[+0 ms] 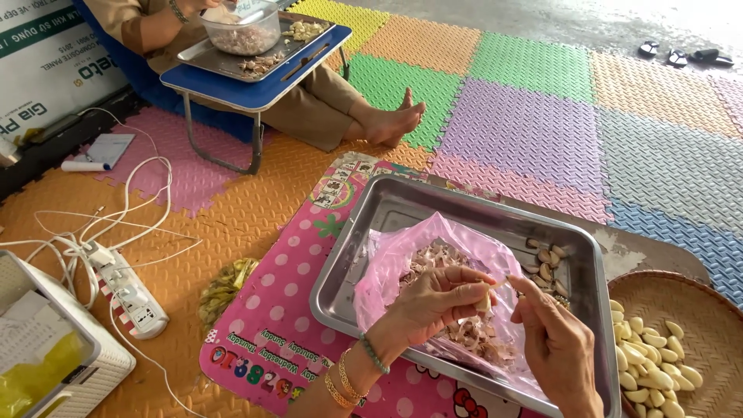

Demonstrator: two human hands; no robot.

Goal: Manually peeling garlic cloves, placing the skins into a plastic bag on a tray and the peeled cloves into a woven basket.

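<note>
Head view: left hand (435,300) pinches a garlic clove (486,300) between fingertips, and right hand (556,340) closes on its tip, both over the pink plastic bag (402,255) of peelings inside the steel tray (371,232). Unpeeled cloves (546,265) sit by the tray's right edge; peeled cloves (654,360) fill the woven basket (696,298) beside it on the floor.

Floor = multicolour foam tile mats (534,116), bare concrete (619,19) beyond them. Small blue folding table (255,89) far side of mats, white power strip (128,290) w/ cables near-left of it. Daylight.
</note>
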